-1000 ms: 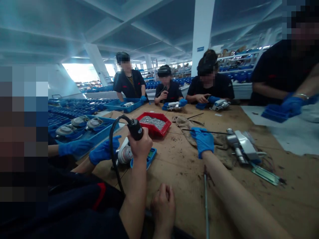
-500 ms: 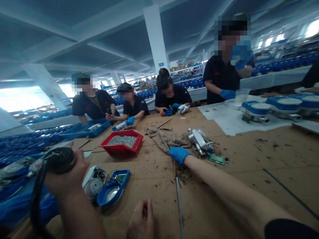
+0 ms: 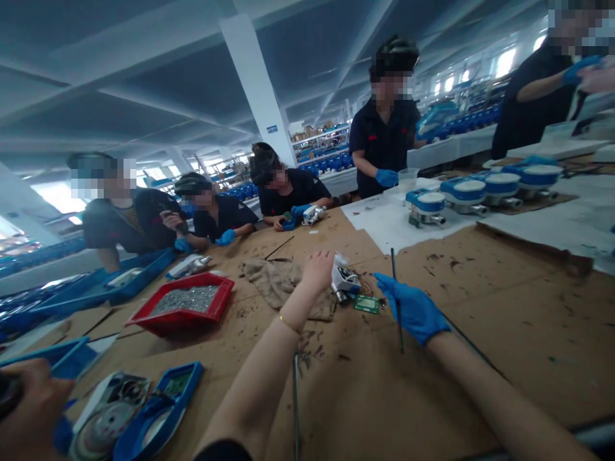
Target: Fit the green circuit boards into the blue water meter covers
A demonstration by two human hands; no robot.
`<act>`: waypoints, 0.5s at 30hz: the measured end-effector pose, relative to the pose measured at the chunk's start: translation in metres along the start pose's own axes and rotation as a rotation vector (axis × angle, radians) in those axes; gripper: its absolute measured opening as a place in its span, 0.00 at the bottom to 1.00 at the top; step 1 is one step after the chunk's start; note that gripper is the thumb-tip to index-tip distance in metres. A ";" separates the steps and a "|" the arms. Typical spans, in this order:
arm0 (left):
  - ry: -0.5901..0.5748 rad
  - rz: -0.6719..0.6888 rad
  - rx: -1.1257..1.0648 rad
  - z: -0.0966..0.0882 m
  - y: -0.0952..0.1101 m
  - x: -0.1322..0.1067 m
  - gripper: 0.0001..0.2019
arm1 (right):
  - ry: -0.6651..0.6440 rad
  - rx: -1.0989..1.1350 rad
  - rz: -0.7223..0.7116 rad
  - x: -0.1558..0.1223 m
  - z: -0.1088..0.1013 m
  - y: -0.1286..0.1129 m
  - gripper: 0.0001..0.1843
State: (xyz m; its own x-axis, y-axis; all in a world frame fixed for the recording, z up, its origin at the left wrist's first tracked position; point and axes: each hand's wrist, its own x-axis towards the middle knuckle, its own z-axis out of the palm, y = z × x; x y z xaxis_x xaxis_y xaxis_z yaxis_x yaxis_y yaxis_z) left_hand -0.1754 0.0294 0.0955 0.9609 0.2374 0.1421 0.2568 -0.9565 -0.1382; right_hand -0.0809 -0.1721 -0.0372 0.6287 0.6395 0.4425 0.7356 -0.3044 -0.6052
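The left hand (image 3: 318, 267), bare with a thin bracelet at the wrist, reaches to the middle of the cardboard-covered tabletop (image 3: 504, 307); its fingers curl loosely against the opened meter unit (image 3: 344, 280), and whether they actually clasp it cannot be told. The right hand (image 3: 410, 308), in a blue glove, lies just beside, fingers closed around a thin dark rod (image 3: 396, 301). A small green circuit board (image 3: 366, 304) sits between the hands, by a crumpled rag (image 3: 273, 282).
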 end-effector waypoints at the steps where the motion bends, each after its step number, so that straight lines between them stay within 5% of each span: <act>1: -0.051 0.063 0.034 0.003 0.000 0.021 0.19 | -0.029 -0.045 0.065 0.001 -0.003 0.008 0.25; 6: -0.272 0.337 0.191 0.018 -0.010 0.083 0.29 | -0.152 -0.121 0.169 0.029 0.008 0.016 0.28; 15: -0.353 0.571 0.414 0.027 -0.026 0.093 0.40 | -0.257 -0.129 0.239 0.060 0.025 -0.001 0.24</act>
State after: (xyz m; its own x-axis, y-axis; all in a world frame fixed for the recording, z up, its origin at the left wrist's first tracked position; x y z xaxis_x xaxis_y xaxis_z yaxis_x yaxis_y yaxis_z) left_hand -0.0901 0.0807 0.0856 0.9138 -0.1651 -0.3710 -0.3352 -0.8224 -0.4597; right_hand -0.0499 -0.1163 -0.0266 0.7148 0.6909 0.1079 0.6116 -0.5430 -0.5754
